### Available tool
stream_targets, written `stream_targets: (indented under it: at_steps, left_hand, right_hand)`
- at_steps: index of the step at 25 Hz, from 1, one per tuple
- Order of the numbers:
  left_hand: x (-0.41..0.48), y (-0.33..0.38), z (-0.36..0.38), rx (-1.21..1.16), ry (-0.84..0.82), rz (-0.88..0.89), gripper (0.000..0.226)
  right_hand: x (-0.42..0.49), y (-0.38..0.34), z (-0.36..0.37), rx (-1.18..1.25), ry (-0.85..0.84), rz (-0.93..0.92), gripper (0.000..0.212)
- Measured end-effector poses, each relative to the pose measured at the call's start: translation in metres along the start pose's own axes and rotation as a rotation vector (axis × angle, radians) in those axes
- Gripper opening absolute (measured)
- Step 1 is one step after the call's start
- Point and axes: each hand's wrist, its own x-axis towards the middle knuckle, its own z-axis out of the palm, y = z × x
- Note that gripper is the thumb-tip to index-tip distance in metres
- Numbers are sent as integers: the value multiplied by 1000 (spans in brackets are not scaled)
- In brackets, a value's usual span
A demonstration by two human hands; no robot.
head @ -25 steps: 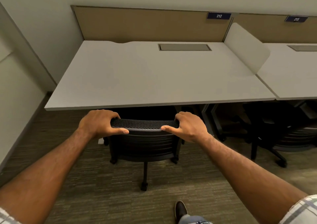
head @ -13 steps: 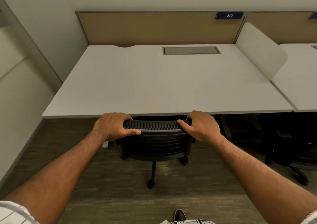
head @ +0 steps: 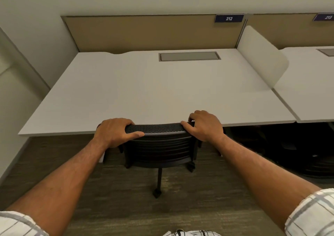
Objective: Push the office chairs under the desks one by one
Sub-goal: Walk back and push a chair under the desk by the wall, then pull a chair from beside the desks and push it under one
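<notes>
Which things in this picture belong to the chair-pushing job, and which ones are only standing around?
Belong to the job: office chair, gripped at its backrest top by the left hand and right hand; desk in front of it; next desk with a dark chair beneath.
Only around: number plate 212; white divider; cable hatch; tan back panel.

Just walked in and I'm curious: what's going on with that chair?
A person is pushing a black mesh office chair under the white desk marked 212. Their left hand and right hand both grip the top of its backrest, which sits right at the desk's front edge. Another dark chair sits under the neighbouring desk on the right.
</notes>
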Motion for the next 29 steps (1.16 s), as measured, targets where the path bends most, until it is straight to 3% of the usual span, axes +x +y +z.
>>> stream_targets:
  at_steps: [6, 14, 20, 26, 29]
  left_hand:
    - [8, 4, 5, -10, -22, -11, 103]
    - [3, 6, 9, 79, -8, -23, 113]
    - [-23, 36, 13, 34, 117, 3, 101]
    - [-52, 95, 49, 167, 179, 259, 95]
    - [-61, 130, 78, 152, 172, 406, 95]
  right_hand:
    - [-1, 14, 10, 51, 61, -59, 76]
    - [-5, 9, 6, 34, 10, -22, 87]
    - [-38, 1, -6, 89, 71, 64, 91]
    - [-135, 3, -6, 34, 113, 177, 97]
    - [-197, 15, 0, 10, 95, 317, 97]
